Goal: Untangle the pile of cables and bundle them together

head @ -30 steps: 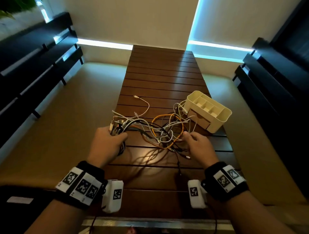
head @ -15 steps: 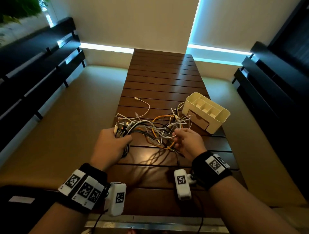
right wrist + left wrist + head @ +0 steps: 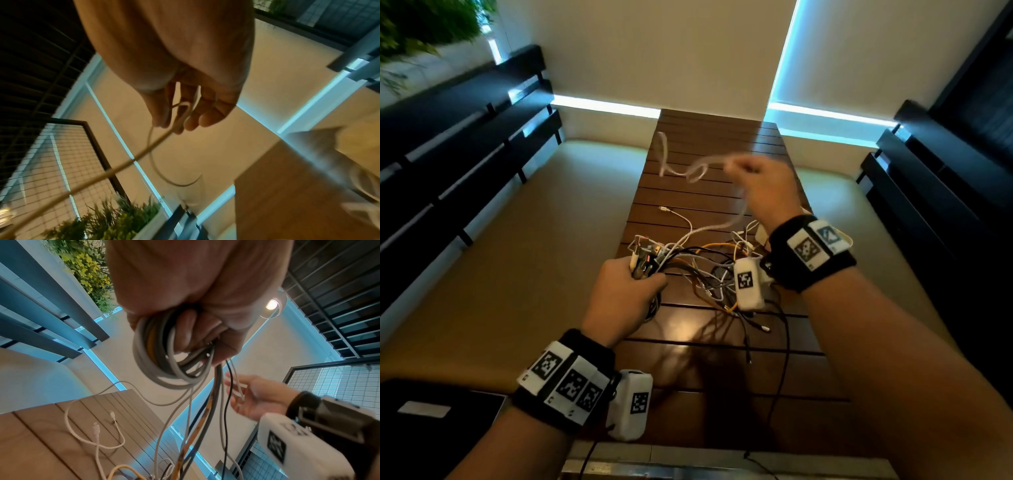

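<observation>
A tangle of white, grey, black and orange cables [image 3: 709, 270] lies on the slatted wooden table [image 3: 715, 346]. My left hand [image 3: 626, 291] grips a coiled bundle of cables [image 3: 164, 353] with its plug ends [image 3: 643, 253] sticking up. Raised above the table, my right hand [image 3: 763, 181] pinches a white cable [image 3: 688, 168] whose blurred free end loops out to the left. From my fingers [image 3: 179, 116] this white cable [image 3: 115, 170] runs taut back down toward the pile.
A cream organiser box [image 3: 760, 236] stands behind my right wrist, mostly hidden. Another white cable [image 3: 678, 219] lies loose on the table beyond the pile. Dark benches [image 3: 465, 144] flank the table on both sides. A dark object [image 3: 431, 414] sits at lower left.
My right hand has lifted from the pile and swung up and away, pulling a white cable out of the tangle. The left hand stays put, still holding the bundle.
</observation>
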The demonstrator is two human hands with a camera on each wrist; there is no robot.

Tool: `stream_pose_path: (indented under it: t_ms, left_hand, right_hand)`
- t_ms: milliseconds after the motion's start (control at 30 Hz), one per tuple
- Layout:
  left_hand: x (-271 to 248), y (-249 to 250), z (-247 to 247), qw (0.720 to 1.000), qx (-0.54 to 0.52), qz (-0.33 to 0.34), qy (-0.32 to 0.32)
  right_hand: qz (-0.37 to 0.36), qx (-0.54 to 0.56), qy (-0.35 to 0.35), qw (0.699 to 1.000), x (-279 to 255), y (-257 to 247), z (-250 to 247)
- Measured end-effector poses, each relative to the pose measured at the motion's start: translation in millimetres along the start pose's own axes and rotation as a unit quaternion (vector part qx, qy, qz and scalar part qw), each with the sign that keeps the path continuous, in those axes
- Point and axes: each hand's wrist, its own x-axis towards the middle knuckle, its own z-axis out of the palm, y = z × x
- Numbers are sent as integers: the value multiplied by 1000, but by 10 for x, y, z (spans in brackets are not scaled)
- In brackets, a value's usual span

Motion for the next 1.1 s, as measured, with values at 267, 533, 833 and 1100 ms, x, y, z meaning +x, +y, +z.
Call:
stream_pose_path:
  t_ms: [267,533,833,1100]
  left_hand:
    - [-14,-225,-41,998,8,-61,-10]
    - [50,-206,2,998,22,-57,-8]
    - [-57,-55,151,995,-42,20,-91]
    - [-173,65,193,972,-221,64,-46]
  right_hand:
    - [141,-160,-125,969,-312,762,119]
    - [123,-43,-181,975,-940,363,99]
    - [380,445,-295,756,-1371,420,460]
    - [458,407,-144,777,-1213,838,360]
